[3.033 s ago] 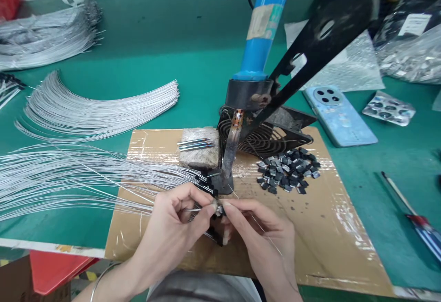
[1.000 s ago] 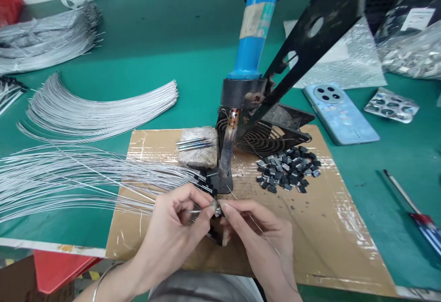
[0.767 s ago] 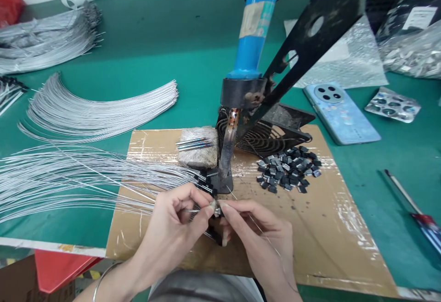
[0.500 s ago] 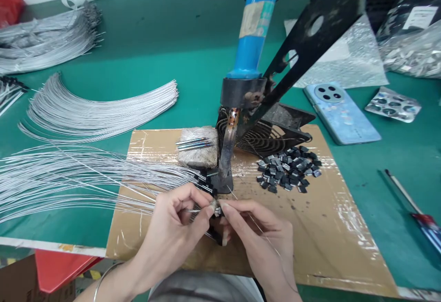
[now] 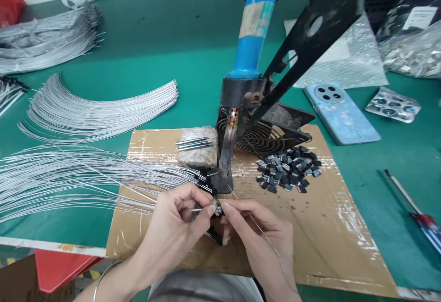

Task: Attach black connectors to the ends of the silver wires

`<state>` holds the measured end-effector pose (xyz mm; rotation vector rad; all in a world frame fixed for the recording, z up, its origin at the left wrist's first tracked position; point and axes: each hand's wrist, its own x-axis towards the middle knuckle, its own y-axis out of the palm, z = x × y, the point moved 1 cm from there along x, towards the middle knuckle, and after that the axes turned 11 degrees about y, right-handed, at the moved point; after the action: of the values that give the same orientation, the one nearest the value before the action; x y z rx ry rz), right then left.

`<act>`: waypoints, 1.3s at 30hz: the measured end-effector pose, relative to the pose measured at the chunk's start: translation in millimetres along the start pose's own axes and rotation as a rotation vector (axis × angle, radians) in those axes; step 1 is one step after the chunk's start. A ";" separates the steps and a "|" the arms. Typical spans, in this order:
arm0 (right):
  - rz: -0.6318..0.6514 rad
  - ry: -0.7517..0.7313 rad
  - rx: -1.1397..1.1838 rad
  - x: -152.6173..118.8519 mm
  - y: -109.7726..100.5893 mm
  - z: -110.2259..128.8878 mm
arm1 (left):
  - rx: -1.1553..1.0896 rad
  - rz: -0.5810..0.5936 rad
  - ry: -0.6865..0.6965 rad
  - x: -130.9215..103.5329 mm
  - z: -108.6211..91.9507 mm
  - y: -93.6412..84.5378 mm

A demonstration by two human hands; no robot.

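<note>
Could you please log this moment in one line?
left hand: pinching a wire; right hand: holding a thin strand; small part: between hands; black pieces: heaped on cardboard

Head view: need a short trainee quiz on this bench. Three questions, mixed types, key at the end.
1. Multiple choice: what lies on top of the pale block?
a) the blue phone
b) thin metal rods
c) the blister pack

2. True or false: the fingers of the left hand and right hand come together at a small part.

3. Fill in: the pile of small black parts lies on a brown ____ sheet.

Key:
1. b
2. True
3. cardboard
</note>
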<state>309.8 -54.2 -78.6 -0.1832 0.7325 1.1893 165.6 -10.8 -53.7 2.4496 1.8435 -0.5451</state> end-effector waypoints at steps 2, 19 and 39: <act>-0.008 -0.005 -0.026 0.2 -0.7 0.0 | -0.005 0.000 0.002 0.8 0.6 0.3; -0.159 -0.303 -0.463 -12.5 -10.4 6.2 | -0.016 -0.083 0.117 4.8 -9.3 5.1; -0.178 -0.372 -0.363 -13.2 -7.1 9.5 | 0.000 -0.109 0.088 10.9 -13.5 5.2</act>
<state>317.8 -62.5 -65.1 -0.3116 0.1668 1.1360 176.5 0.9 -45.2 2.4208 2.0197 -0.4484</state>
